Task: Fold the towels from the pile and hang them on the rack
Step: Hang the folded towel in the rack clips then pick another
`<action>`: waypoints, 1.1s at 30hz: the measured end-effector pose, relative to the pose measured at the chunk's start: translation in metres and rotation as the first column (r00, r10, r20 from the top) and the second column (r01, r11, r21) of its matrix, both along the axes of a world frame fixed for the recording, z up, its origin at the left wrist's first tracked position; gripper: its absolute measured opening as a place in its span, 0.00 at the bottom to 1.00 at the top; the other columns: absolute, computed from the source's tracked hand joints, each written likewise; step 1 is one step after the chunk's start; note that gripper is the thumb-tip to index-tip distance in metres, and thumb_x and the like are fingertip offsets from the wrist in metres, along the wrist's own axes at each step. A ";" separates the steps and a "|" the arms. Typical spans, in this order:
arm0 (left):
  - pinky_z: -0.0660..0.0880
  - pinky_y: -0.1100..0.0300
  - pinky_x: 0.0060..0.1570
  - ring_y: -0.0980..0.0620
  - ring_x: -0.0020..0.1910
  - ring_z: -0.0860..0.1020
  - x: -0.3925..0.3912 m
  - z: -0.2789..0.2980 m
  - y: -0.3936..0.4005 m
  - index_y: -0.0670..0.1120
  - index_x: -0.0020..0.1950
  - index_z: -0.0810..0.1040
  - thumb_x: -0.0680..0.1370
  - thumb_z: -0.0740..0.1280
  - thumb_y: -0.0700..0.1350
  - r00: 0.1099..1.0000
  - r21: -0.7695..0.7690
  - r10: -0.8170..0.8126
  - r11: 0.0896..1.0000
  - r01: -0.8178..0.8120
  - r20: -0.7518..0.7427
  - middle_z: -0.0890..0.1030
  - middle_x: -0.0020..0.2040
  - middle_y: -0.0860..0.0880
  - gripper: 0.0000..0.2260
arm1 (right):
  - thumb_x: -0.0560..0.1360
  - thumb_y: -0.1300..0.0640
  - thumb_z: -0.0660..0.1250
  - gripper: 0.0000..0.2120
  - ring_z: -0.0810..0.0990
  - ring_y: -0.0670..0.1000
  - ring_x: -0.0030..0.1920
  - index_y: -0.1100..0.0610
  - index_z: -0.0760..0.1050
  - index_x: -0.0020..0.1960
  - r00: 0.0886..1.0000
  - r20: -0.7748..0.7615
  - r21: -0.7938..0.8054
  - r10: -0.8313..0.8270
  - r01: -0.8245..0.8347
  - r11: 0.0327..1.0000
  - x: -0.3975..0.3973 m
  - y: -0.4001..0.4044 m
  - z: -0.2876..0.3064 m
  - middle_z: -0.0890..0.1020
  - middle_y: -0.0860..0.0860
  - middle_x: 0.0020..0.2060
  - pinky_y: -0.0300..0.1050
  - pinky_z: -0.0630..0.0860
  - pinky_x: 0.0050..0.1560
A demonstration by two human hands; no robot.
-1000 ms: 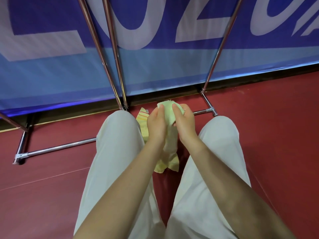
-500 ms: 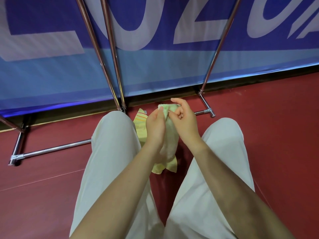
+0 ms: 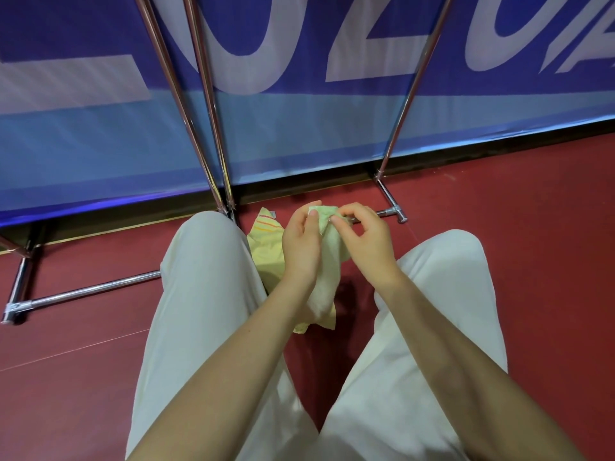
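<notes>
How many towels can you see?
2. A pale green towel is pinched in the left hand and right hand. A yellow striped towel lies on the red floor behind it. More may be hidden underneath.

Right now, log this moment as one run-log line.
stage: folding | left hand: gripping green towel | right hand: pinching its top edge | yellow striped towel: behind | rack: no towels visible

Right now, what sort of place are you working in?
Probably a sports hall or event venue: a red sport-style floor, a large blue printed banner along its edge, and a chrome rack standing before it.
</notes>
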State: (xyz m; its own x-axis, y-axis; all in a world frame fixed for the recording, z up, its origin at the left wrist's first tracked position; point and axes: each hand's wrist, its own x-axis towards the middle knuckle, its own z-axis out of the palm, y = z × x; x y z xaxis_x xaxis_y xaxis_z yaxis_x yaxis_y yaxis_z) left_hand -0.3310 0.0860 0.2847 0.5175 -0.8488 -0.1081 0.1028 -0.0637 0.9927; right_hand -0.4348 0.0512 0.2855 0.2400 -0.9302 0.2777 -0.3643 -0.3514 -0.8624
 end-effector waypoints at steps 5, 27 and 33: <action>0.73 0.54 0.64 0.55 0.57 0.78 -0.002 -0.002 0.001 0.46 0.59 0.80 0.82 0.58 0.42 0.998 0.013 -0.067 0.998 0.067 -0.023 0.81 0.55 0.52 0.12 | 0.76 0.55 0.67 0.02 0.77 0.44 0.38 0.53 0.77 0.44 1.000 -0.004 0.080 0.009 -0.009 0.997 0.000 0.002 0.001 0.79 0.45 0.36 0.40 0.74 0.41; 0.71 0.73 0.40 0.66 0.37 0.76 0.029 -0.004 0.000 0.46 0.52 0.82 0.81 0.61 0.41 0.983 0.029 -0.119 0.993 0.116 0.141 0.81 0.41 0.54 0.09 | 0.74 0.54 0.68 0.03 0.74 0.42 0.36 0.49 0.74 0.45 0.992 -0.047 0.243 0.113 -0.098 0.965 0.007 -0.004 -0.003 0.76 0.42 0.35 0.43 0.74 0.43; 0.71 0.72 0.44 0.67 0.40 0.77 0.044 0.004 0.005 0.45 0.54 0.81 0.81 0.61 0.40 0.976 -0.019 -0.112 0.993 0.118 0.185 0.81 0.44 0.55 0.09 | 0.74 0.53 0.69 0.04 0.77 0.49 0.37 0.50 0.75 0.47 0.951 -0.157 0.292 0.266 -0.213 0.932 -0.002 -0.003 -0.012 0.81 0.47 0.38 0.47 0.76 0.43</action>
State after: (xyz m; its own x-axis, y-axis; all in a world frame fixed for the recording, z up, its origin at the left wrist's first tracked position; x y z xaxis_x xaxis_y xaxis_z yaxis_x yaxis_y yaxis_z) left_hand -0.2875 0.0911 0.2889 0.4248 -0.9053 0.0061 -0.0878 -0.0345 0.9955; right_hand -0.4367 0.0479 0.2734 0.4883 -0.8714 -0.0471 -0.4646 -0.2139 -0.8593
